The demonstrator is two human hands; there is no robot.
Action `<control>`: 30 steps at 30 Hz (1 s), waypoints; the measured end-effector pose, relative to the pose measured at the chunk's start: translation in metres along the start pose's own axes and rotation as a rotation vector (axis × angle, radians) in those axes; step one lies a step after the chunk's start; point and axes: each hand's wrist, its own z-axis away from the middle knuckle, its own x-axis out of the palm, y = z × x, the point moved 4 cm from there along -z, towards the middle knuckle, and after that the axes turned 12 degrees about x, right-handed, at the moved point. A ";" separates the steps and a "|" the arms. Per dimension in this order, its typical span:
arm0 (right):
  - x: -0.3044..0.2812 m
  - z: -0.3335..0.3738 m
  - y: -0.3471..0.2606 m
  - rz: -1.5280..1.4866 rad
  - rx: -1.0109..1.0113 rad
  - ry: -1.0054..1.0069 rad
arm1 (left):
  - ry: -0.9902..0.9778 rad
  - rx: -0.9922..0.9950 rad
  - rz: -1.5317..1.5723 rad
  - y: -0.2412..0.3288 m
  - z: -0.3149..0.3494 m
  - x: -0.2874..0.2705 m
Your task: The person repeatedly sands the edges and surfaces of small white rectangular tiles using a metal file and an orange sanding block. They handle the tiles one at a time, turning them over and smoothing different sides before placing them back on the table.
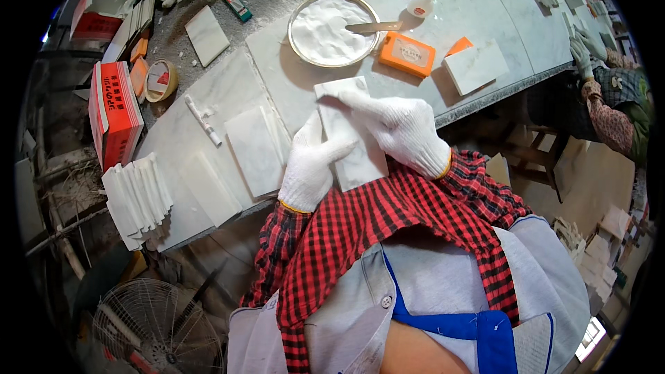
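Note:
Close to my body, a white, grey-veined marble tile (364,156) is held tilted at the table's near edge. My left hand (309,163), in a white knit glove, grips its left side with the thumb across the face. The gloved right hand (405,128) closes on the tile's upper right, its index finger reaching over the top part; its other fingers are partly hidden. Beyond my hands stands a round tin of white paste (325,31) with a flat scraper (374,27) across its rim. An orange box (407,55) sits right of the tin.
Marble tiles (256,149) lie left of my hands, with a stacked row (137,197) farther left. A red box (116,114), tape roll (161,81) and white marker (203,120) are nearby. Another tile (476,67) lies right. A co-worker's gloved hand (580,55) shows far right; a fan (156,325) stands below.

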 end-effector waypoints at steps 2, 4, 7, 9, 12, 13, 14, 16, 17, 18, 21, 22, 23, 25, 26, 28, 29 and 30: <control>0.000 -0.002 0.001 0.048 -0.039 0.022 | -0.001 0.005 -0.001 0.001 -0.001 0.001; 0.000 0.005 -0.005 0.059 -0.033 -0.026 | 0.020 0.004 -0.007 -0.001 0.002 0.000; -0.007 -0.006 -0.010 0.072 -0.016 -0.055 | -0.004 -0.005 -0.003 0.001 0.000 -0.001; -0.007 -0.010 -0.005 -0.009 -0.013 0.001 | -0.008 -0.009 0.018 -0.001 0.000 0.000; 0.007 -0.001 0.016 -0.248 -0.020 -0.136 | 0.008 0.005 0.026 -0.001 -0.002 -0.006; 0.010 -0.004 0.018 -0.488 0.025 -0.260 | 0.027 0.017 0.055 0.000 -0.001 -0.007; 0.005 -0.004 0.026 -0.592 0.213 -0.270 | 0.046 0.030 0.084 0.003 -0.001 -0.005; -0.005 -0.002 0.033 -0.715 0.476 -0.268 | 0.058 0.080 0.145 0.009 0.000 -0.002; -0.010 -0.003 0.034 -0.736 0.548 -0.258 | 0.055 0.086 0.146 0.009 0.000 -0.006; -0.014 -0.003 0.034 -0.757 0.619 -0.247 | 0.053 0.091 0.146 0.009 0.000 -0.009; -0.013 0.003 0.008 -0.571 0.193 -0.072 | 0.034 0.123 0.242 0.008 -0.003 -0.003; -0.015 0.003 -0.006 -0.473 0.140 -0.146 | 0.043 0.126 0.243 0.005 -0.004 -0.005; -0.010 0.008 -0.012 -0.325 0.102 -0.202 | 0.051 0.128 0.244 0.001 -0.005 -0.007; -0.001 0.008 -0.023 -0.449 -0.006 -0.120 | 0.065 0.157 0.264 -0.005 -0.008 -0.010; -0.006 0.005 -0.017 -0.585 0.180 -0.140 | 0.083 0.176 0.169 -0.003 -0.006 -0.011; -0.023 -0.001 -0.007 -0.848 0.556 -0.182 | 0.119 0.217 -0.019 0.006 0.001 -0.009; -0.025 -0.008 -0.002 -0.831 0.542 -0.010 | 0.113 0.192 -0.047 0.002 0.004 -0.017; -0.033 -0.016 0.000 -0.770 0.540 -0.007 | 0.120 0.199 -0.043 0.000 0.007 -0.020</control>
